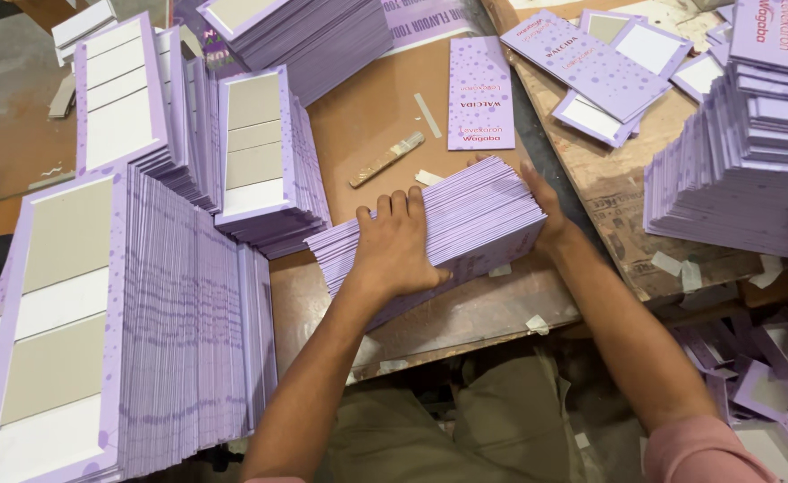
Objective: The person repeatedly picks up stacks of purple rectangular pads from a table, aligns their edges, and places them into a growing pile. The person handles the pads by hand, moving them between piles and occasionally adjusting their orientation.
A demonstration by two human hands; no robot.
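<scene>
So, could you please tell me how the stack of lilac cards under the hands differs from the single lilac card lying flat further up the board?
The stack is many cards on edge, leaning, with only their thin edges showing; the single card lies flat alone, its dotted printed face up. The left hand presses on the stack and the right hand steadies its far end; nothing touches the single card. Both are lilac and rest on the brown board.

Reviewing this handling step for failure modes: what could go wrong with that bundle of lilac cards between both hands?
1. The lilac card bundle is fanned, pressed only by the left hand and right hand; cards may slide out.
2. It sits close to the leaning card rows; a nudge might topple them.
</scene>
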